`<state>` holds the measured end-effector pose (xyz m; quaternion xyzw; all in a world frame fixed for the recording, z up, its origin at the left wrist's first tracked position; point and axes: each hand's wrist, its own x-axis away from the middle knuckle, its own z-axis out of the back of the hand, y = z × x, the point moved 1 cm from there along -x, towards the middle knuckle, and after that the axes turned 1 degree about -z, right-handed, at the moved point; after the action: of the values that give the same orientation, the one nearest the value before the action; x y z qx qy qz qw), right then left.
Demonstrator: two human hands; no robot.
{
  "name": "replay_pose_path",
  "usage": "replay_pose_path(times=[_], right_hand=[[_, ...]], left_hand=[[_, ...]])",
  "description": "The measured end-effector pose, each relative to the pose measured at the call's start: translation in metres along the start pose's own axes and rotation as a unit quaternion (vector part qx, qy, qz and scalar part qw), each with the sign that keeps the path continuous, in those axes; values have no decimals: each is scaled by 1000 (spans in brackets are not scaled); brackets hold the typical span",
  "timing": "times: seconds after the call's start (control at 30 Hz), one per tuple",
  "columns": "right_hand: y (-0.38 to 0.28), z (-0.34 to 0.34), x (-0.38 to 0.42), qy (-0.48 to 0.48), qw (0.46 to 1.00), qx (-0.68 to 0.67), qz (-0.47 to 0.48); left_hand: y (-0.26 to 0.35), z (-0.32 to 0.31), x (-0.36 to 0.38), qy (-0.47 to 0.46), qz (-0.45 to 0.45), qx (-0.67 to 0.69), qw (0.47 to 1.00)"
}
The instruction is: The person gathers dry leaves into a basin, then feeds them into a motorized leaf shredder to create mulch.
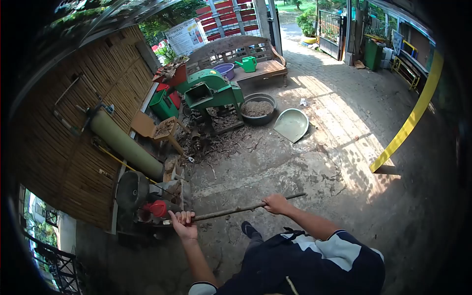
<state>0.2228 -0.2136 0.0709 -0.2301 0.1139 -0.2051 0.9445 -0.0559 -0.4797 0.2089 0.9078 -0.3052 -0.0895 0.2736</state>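
A long, thin wooden stick (231,211) lies nearly level across the front of my body, its right end slightly higher. My left hand (183,226) grips it near its left end, thumb pointing up. Farther along, my right hand (276,203) is closed around it, and a short length sticks out beyond. Just left of my left hand is a red plastic vessel (158,208) beside a dark container (132,191). Ahead stands a green shredder-like machine (209,88), apart from both hands, with dry leaves (223,142) scattered below.
A black tub (259,109) of shredded material and a large grey scoop (292,125) stand on the floor ahead. A wooden bench (265,70) holds a green watering can (247,64) and purple basin (225,70). A yellow post (410,123) rises at right; a tan chair (152,129) stands left.
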Motion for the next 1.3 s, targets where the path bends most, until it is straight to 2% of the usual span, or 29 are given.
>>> replay_pose_path(times=[0.03, 0.1, 0.17, 0.2, 0.23, 0.27, 0.33, 0.37, 0.43, 0.57, 0.63, 0.67, 0.77, 0.8, 0.83, 0.9, 0.97, 1.03, 1.1, 1.13, 1.2, 1.27, 1.3], right_hand=[[-2, 2, 38, -12, 1000, -2, -1], [7, -7, 118, -29, 999, -15, -24], [2, 8, 199, -41, 995, -50, -77], [-2, 5, 238, -48, 995, -51, -65], [-1, 6, 276, -57, 994, -33, -92], [2, 14, 305, -62, 991, -11, -121], [1, 33, 351, -49, 991, -21, -121], [-7, 39, 378, -38, 990, -39, -128], [-19, 59, 411, -15, 990, -63, -123], [-31, 69, 473, 16, 992, -39, -116], [-52, 76, 501, 41, 993, -38, -107], [-65, 77, 518, 67, 993, -35, -93], [-114, 74, 574, 38, 995, -14, -94], [-133, 70, 591, 57, 997, -15, -56], [-153, 65, 614, 59, 996, -15, -61], [-201, 67, 653, -9, 999, -20, -47], [-239, 58, 694, -48, 996, -26, -68], [-261, 43, 737, -68, 995, -38, -56], [-286, 44, 774, -85, 995, 4, -49], [-291, 40, 789, -130, 990, -7, -51], [-293, 21, 820, -144, 989, -7, -29], [-290, 7, 849, -198, 980, -5, -14], [-294, 11, 861, -200, 980, -6, -15]], left_hand=[[-14, -4, 29, 6, -23, 13, 1000], [-40, -12, 107, 43, -15, -74, 996], [-77, -11, 173, 64, 58, -119, 989], [-94, -17, 206, 48, 91, -134, 986], [-110, -22, 235, 28, 127, -147, 981], [-119, -34, 259, 29, 120, -141, 982], [-133, -55, 299, -81, 189, -318, 925], [-136, -64, 317, -82, 189, -320, 925], [-144, -85, 347, -167, 191, -432, 865], [-162, -116, 429, -211, 203, -456, 840], [-161, -124, 472, -270, 166, -455, 832], [-154, -128, 496, -268, 147, -448, 840], [-136, -100, 556, -253, 117, -448, 850], [-127, -90, 581, -234, 115, -452, 853], [-118, -73, 605, -238, 118, -452, 852], [-106, -37, 653, -213, 126, -444, 861], [-101, 1, 705, -143, 151, -392, 896], [-88, 30, 758, -126, 171, -352, 912], [-66, 37, 814, -108, 162, -375, 906], [-59, 42, 843, -90, 163, -394, 900], [-55, 57, 885, -69, 164, -414, 893], [-52, 71, 924, -67, 227, -441, 866], [-49, 71, 940, -66, 229, -440, 866]])
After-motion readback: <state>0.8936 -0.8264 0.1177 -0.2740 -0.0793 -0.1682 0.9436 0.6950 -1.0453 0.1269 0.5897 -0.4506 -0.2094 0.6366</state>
